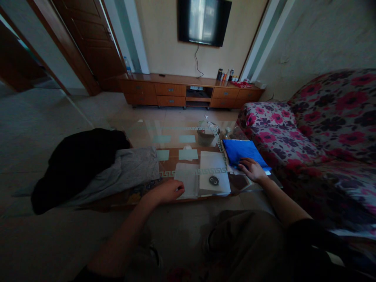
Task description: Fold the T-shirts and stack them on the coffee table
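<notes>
My left hand (171,190) rests at the near edge of the glass coffee table (176,129), its fingers loosely curled with nothing visible in them. My right hand (252,169) lies on the near side of a flat blue folded cloth or packet (242,152) at the table's right end, fingers stretched out over it. Between my hands are pale flat boxes or papers (213,162), seen on or through the glass, with a small dark round-patterned object (214,180) on the right one. Left of my left hand lie a grey folded garment (129,164) and a black garment (79,156).
A bowl-like container with crumpled stuff (206,135) and a small glass jar (227,131) stand toward the back of the table. A flowered sofa (323,117) borders the right side. Beyond are a low wooden cabinet (170,90) and a wall television (202,23).
</notes>
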### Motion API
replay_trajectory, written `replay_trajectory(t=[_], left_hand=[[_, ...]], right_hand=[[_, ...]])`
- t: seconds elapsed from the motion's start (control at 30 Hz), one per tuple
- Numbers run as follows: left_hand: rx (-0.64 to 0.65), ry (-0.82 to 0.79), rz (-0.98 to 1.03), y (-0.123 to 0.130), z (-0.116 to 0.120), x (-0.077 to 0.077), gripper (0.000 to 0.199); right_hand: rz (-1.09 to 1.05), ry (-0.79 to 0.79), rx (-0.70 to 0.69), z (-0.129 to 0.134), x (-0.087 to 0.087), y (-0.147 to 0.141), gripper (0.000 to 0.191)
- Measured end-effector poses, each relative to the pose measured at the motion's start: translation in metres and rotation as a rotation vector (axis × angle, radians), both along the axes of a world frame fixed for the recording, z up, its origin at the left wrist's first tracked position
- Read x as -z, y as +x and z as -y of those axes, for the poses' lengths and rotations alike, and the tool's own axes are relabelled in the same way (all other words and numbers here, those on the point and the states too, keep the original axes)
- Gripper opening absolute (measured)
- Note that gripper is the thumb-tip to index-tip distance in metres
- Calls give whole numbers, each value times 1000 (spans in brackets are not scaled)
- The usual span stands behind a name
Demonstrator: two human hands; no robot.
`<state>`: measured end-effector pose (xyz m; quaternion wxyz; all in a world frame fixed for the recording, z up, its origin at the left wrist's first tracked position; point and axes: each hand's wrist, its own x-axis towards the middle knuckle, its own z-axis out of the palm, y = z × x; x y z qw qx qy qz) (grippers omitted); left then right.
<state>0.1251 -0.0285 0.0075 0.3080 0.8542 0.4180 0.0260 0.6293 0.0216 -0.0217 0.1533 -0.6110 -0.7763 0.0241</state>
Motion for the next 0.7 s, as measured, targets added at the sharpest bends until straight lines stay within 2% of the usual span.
replay_trajectory(t=[0.03, 0.1, 0.27, 0.33, 0.43, 0.53, 0.7], left_hand=[[1, -2, -2, 0, 0, -1, 28], [4, -1, 1, 1, 0, -2, 28], [7, -20, 23, 2, 0, -4, 30], [5, -34, 49, 1, 1, -6, 31], [-23, -46, 96, -3, 1, -13, 32], [-71, -33, 154, -9, -1, -23, 33], [-215, -6, 302, -19, -11, -40, 34]], right_hand=[[-11, 2, -24, 0, 1, -2, 43], [-65, 56, 13, -6, 1, -6, 49], [-92, 171, 243, -37, -5, -26, 55], [-52, 124, 341, -44, -2, -39, 59], [-22, -49, 433, -43, 9, -55, 62], [-65, -134, 428, -39, 22, -56, 66], [-147, -47, 408, -25, 28, -49, 69]])
